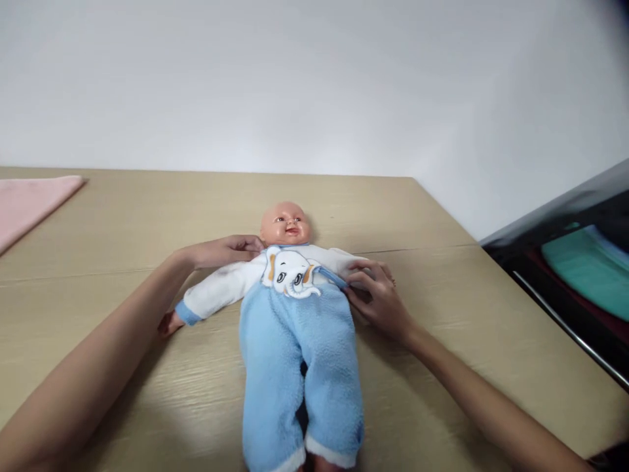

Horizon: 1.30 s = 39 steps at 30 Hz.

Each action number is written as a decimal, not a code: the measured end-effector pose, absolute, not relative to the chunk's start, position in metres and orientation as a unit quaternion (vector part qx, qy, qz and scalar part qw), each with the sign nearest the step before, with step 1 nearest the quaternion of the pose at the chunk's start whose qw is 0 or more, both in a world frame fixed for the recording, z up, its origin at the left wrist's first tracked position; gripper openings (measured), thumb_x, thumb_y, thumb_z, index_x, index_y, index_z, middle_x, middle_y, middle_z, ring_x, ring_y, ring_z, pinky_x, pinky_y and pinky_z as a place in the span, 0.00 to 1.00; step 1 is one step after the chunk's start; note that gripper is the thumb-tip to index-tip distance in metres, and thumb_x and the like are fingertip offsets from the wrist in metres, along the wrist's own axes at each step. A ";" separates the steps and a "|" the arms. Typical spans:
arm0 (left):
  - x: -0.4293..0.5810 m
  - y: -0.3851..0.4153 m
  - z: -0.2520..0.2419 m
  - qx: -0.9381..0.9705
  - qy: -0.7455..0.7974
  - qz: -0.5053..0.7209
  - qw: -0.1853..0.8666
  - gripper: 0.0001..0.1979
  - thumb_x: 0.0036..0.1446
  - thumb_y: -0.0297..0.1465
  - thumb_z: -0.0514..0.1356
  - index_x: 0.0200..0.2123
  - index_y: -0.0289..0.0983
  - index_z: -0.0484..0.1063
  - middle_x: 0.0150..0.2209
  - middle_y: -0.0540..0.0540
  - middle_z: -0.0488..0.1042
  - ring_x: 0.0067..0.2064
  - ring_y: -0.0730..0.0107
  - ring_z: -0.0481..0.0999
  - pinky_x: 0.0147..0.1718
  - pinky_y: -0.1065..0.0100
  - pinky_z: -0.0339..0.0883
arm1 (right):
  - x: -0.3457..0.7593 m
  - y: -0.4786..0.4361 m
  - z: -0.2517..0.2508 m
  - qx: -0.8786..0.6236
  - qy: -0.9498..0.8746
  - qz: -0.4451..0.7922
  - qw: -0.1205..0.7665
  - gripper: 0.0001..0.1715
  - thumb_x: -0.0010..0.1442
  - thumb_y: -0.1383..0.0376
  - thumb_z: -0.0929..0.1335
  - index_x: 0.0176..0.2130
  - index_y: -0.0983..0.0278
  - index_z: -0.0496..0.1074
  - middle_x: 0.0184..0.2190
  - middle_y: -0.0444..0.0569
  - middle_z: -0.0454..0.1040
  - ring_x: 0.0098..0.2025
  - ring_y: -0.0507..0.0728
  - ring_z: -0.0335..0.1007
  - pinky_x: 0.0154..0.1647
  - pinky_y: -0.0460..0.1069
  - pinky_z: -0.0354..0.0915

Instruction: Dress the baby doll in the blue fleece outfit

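A bald plastic baby doll in a fleece outfit of white sleeves and light-blue trousers (297, 328) lies face up on a pale wood-grain tabletop (132, 223), between the person's two bare hands. Its head points toward the plain white wall (246, 85), and its legs run toward the person.

The left hand (223, 252) is at the doll's shoulder, just beside the neck, with its fingers curled; whether they pinch the cloth cannot be told. Below that forearm, the doll's white sleeve with a blue cuff (211, 295) stretches out sideways.

The right hand (378, 298) is on the other side of the chest, over the doll's other arm, its fingers bent and slightly spread. Its fingertips meet the end of a narrow blue fabric strip (330, 275), though a firm grip on it cannot be confirmed. Between the hands, a white elephant-face appliqué (292, 272) covers the chest.

A folded pink cloth (29, 203) lies well apart, at the far left.
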<state>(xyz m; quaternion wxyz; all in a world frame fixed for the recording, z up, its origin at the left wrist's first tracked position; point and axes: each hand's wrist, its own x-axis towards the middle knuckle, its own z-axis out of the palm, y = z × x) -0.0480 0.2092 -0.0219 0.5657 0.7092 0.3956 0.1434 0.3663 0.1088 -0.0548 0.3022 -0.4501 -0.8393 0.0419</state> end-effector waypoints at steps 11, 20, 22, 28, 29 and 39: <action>-0.031 0.198 -0.053 0.597 0.440 0.269 0.615 0.22 0.67 0.48 0.66 0.54 0.40 0.74 0.53 0.41 0.81 0.53 0.54 0.80 0.55 0.57 0.75 | 0.364 0.107 -0.065 -0.446 -0.822 0.070 0.348 0.06 0.73 0.66 0.73 0.49 0.56 0.76 0.53 0.53 0.79 0.58 0.66 0.75 0.61 0.64 0.70; -0.038 0.195 -0.046 0.496 0.399 0.262 0.725 0.17 0.55 0.38 0.73 0.47 0.38 0.81 0.49 0.42 0.84 0.50 0.53 0.82 0.53 0.59 0.75 | 0.360 0.109 -0.065 -0.448 -0.838 0.063 0.306 0.05 0.73 0.66 0.73 0.48 0.56 0.77 0.56 0.53 0.78 0.61 0.67 0.72 0.64 0.65 0.69; -0.039 0.193 -0.046 0.489 0.392 0.269 0.732 0.14 0.55 0.37 0.75 0.43 0.38 0.81 0.43 0.45 0.82 0.45 0.58 0.80 0.45 0.64 0.74 | 0.361 0.110 -0.064 -0.448 -0.838 0.063 0.305 0.06 0.73 0.66 0.73 0.48 0.56 0.77 0.56 0.54 0.78 0.61 0.67 0.72 0.64 0.65 0.70; -0.040 0.189 -0.050 0.441 0.386 0.326 0.742 0.17 0.57 0.37 0.76 0.45 0.42 0.76 0.43 0.49 0.76 0.43 0.64 0.77 0.43 0.67 0.75 | 0.361 0.108 -0.065 -0.451 -0.837 0.045 0.307 0.06 0.74 0.65 0.73 0.50 0.55 0.76 0.57 0.54 0.78 0.61 0.68 0.73 0.63 0.66 0.71; -0.039 0.188 -0.051 0.435 0.387 0.331 0.743 0.17 0.57 0.37 0.76 0.45 0.42 0.75 0.44 0.49 0.76 0.43 0.64 0.77 0.43 0.67 0.75 | 0.363 0.108 -0.065 -0.451 -0.837 0.036 0.307 0.08 0.73 0.64 0.73 0.51 0.54 0.75 0.58 0.55 0.78 0.62 0.68 0.73 0.64 0.67 0.71; -0.036 0.188 -0.045 0.419 0.400 0.316 0.752 0.16 0.53 0.33 0.74 0.44 0.40 0.75 0.38 0.50 0.77 0.37 0.67 0.77 0.37 0.69 0.75 | 0.443 0.142 -0.067 -0.427 -0.853 0.119 0.276 0.41 0.65 0.54 0.81 0.69 0.53 0.67 0.67 0.61 0.73 0.67 0.73 0.74 0.60 0.69 0.79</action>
